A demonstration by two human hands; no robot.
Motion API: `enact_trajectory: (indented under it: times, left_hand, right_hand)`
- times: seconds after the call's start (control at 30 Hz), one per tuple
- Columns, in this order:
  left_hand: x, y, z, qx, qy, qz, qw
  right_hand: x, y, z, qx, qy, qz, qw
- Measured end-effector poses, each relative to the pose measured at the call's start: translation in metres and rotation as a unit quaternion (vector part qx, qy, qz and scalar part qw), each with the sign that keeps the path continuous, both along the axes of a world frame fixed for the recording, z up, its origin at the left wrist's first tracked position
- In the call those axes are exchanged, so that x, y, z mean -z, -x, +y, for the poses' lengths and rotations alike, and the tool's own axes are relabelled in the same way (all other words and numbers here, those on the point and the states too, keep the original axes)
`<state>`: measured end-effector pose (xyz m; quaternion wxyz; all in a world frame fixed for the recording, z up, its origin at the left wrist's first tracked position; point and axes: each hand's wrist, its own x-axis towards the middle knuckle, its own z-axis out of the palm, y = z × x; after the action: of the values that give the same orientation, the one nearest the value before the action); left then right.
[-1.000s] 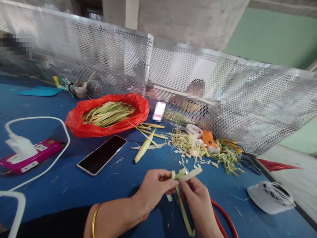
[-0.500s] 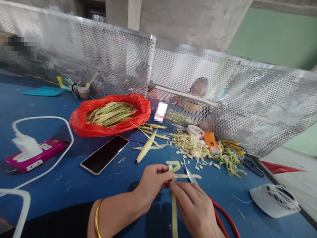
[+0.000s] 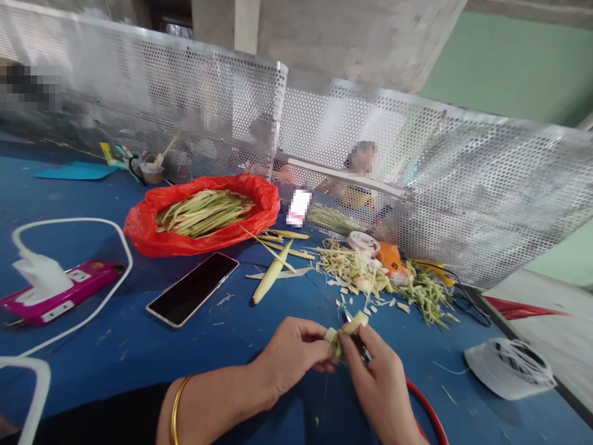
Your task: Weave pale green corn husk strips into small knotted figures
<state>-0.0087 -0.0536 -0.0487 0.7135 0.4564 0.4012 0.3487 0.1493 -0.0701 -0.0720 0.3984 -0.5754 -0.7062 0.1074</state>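
Note:
My left hand (image 3: 296,349), with a gold bangle at the wrist, pinches a pale green leaf strip (image 3: 356,322) that looks folded. Close beside it, my right hand (image 3: 377,371) grips the same strip between thumb and fingers, its end poking out above them. Scissors with red handles (image 3: 430,411) lie on the blue table beneath my right hand, mostly covered by it. Ahead of my hands rests a pale pointed husk (image 3: 273,272), crossed by thin dry strips. A red plastic bag (image 3: 204,244) behind it holds many long green leaves (image 3: 206,213).
A black-screened phone (image 3: 192,290) lies left of my hands, with a magenta power strip (image 3: 60,287) and white cable beyond. Trimmed scraps (image 3: 349,266) and a tape roll (image 3: 364,242) sit ahead right. A white visor (image 3: 509,368) lies far right. Perforated metal panels (image 3: 343,117) edge the table; people sit behind.
My right hand has shifted up and turned, now gripping the strip higher. The long strip end that hung down toward me no longer shows; a short end sticks out at upper right.

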Motion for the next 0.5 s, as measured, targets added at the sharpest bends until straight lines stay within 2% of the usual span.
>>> enact_trajectory:
  times: [0.1,0.27,0.5]
  left_hand:
    - [0.004,-0.002,0.001,-0.010,-0.018,0.002,1.000]
    - [0.012,-0.003,0.002,-0.028,-0.091,0.070,0.993]
    - [0.011,-0.001,0.004,-0.028,-0.145,0.104,0.984]
  right_hand:
    - [0.003,-0.001,0.000,0.005,0.028,-0.012,1.000]
    - [0.000,-0.001,0.001,-0.007,0.075,0.010,0.997]
    - [-0.008,0.002,0.001,-0.008,0.110,0.045,0.993]
